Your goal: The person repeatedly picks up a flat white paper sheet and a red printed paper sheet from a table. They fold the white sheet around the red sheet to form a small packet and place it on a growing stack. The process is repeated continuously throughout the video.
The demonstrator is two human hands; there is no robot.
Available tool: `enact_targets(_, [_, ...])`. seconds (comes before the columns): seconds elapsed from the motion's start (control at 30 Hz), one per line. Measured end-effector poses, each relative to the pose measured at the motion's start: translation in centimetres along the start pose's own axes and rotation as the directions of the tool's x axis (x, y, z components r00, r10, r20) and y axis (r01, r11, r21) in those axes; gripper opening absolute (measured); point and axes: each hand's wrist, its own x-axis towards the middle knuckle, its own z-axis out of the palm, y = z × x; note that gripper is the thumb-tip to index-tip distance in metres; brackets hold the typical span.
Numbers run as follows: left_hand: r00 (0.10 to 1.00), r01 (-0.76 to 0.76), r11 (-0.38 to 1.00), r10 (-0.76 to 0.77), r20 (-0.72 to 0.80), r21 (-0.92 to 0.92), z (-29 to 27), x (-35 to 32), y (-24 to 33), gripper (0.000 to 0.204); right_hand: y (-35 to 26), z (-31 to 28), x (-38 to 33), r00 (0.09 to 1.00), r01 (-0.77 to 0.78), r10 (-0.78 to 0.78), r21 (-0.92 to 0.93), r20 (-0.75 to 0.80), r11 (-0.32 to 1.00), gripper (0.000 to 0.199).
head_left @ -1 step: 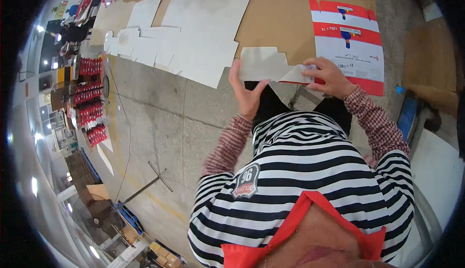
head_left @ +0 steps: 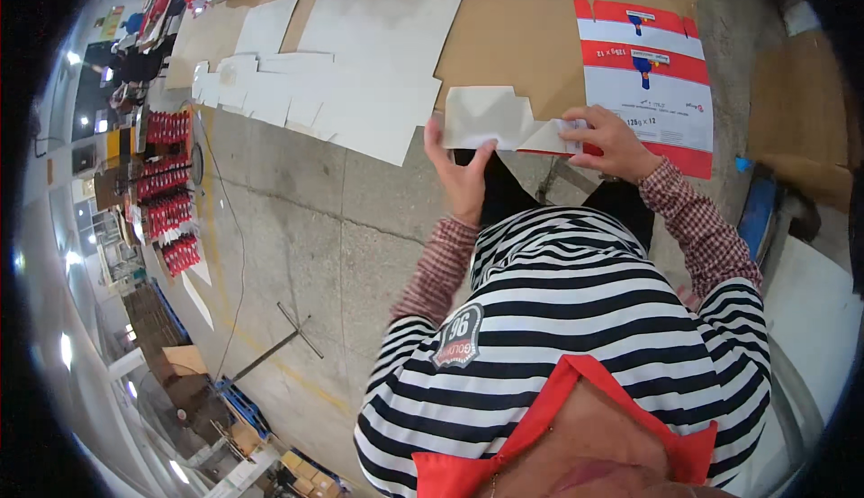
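Note:
A small carton blank (head_left: 486, 116), plain whitish on its upper face, lies at the table's near edge with a flap folded at its right, where a strip of red print shows. My left hand (head_left: 461, 174) grips its left near corner, thumb on the near edge and fingers at the left side. On the folded right end, my right hand (head_left: 616, 144) is closed, its fingertips pinching the flap. Just beyond the right hand lies a printed red and white carton sheet (head_left: 646, 93), flat on the table.
Large whitish carton sheets (head_left: 378, 48) spread over the left of the brown tabletop (head_left: 522, 30). Red bundles sit at the far left corner. A brown cardboard box (head_left: 801, 111) stands to the right. Racks of red packs (head_left: 166, 188) and a floor stand (head_left: 279, 345) are off to the left.
My left forearm has shifted slightly right and the left thumb now presses onto the blank's near edge. The right hand stays nearly still.

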Motion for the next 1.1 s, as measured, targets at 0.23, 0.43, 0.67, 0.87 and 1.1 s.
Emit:
enact_targets(0.23, [0.864,0.375,0.651,-0.504,-0.007,-0.660,2.7,1.3,-0.6,0.048,0.1,0.0,0.4,0.997,-0.038,0.043,0.080,-0.057,0.996,0.036])
enact_targets(0.43, [0.797,-0.437,0.887,0.458,0.394,-0.148,5.8,2.6,1.9,0.051,-0.7,0.2,0.9,0.998,-0.052,0.054,0.051,-0.027,0.997,0.043])
enact_targets(0.67, [0.416,-0.764,0.645,0.482,0.771,0.008,8.2,5.2,3.0,0.121,-1.6,-2.6,-4.1,0.971,-0.228,0.194,-0.289,-0.140,0.930,0.071])
enact_targets(0.87, [0.435,-0.789,0.607,0.447,0.782,0.092,8.9,5.1,2.2,0.115,-1.6,-3.1,-3.6,0.934,-0.306,0.216,-0.325,-0.286,0.895,0.078])
enact_targets(1.1, [0.387,-0.854,0.491,0.374,0.843,0.174,9.8,5.2,2.1,0.108,-0.6,-1.6,-5.3,0.952,-0.293,0.264,-0.218,-0.155,0.931,0.078])
